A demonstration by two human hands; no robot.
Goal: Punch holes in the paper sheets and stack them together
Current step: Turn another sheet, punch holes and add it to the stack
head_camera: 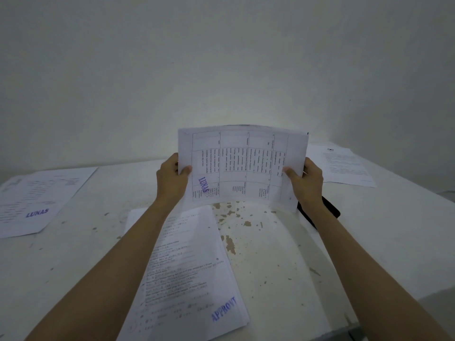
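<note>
We hold a printed sheet (pixel 242 166) up in the air in front of us, above the white surface (pixel 283 254), its long edges running side to side so that the table of text on it reads sideways. Our left hand (pixel 172 179) has its grip clamped on the sheet's left edge, the thumb lying on the printed face and the fingers behind. Our right hand (pixel 305 183) is clamped on the right edge in the same way, thumb in front. A purple "LUNAS" stamp shows on the sheet near the left thumb. Below the raised sheet, under our left forearm, a stack of papers (pixel 192 274) lies on the surface, the top page bearing a blue "APPROVT" stamp at its near corner. Another page with a "LUNAS" stamp (pixel 39 200) lies well apart at the far left, and a further printed page (pixel 342 166) lies at the far right. A dark object (pixel 331 209) sits just behind our right wrist, mostly hidden, so we cannot tell what it is.
</note>
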